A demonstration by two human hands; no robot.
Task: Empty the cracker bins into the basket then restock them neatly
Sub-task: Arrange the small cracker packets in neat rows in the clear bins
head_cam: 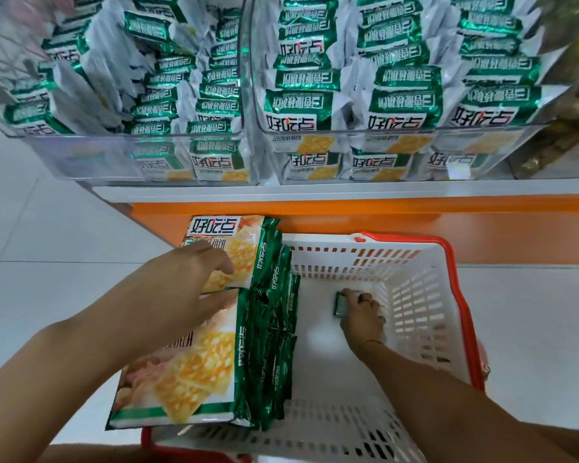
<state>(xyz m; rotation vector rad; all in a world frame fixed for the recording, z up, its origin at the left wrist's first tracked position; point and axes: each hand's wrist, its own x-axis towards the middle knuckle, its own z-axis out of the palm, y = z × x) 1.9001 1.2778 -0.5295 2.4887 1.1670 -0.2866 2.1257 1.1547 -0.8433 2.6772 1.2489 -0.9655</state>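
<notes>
The left hand (198,282) lay flat, fingers straight, on cracker packs (188,372) standing on edge along the left side of the basket (418,295), their long axes running away from the person, while the right hand (363,315) pinched a small green packet (339,304) on its floor.
</notes>
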